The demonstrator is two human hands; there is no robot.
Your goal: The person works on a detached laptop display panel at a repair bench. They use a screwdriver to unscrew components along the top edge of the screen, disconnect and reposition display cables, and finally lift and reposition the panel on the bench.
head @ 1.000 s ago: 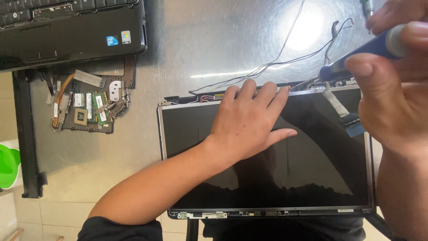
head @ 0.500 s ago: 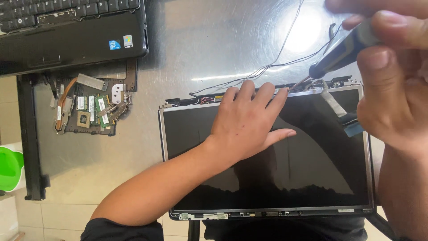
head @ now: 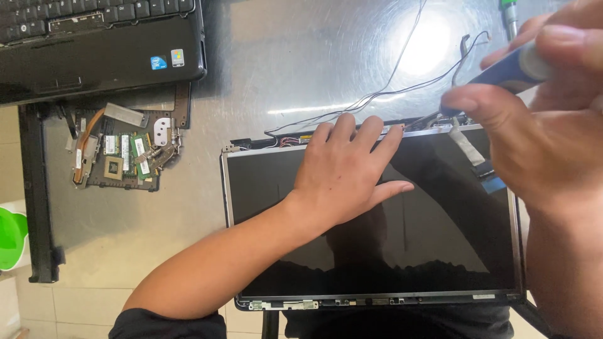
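Pressing flat on the bare laptop screen panel (head: pixel 377 251), the left hand (head: pixel 345 179) lies open, fingers spread toward twelve o'clock. The right hand (head: pixel 540 125) is clenched around a blue-handled screwdriver (head: pixel 502 72), its tip at the panel's top edge. That thin glass panel looks stiff but fragile, best held by its metal frame. Loose wires (head: pixel 389 88) trail at twelve; a circuit board (head: pixel 122 157) and black laptop base (head: pixel 94 44) sit at ten.
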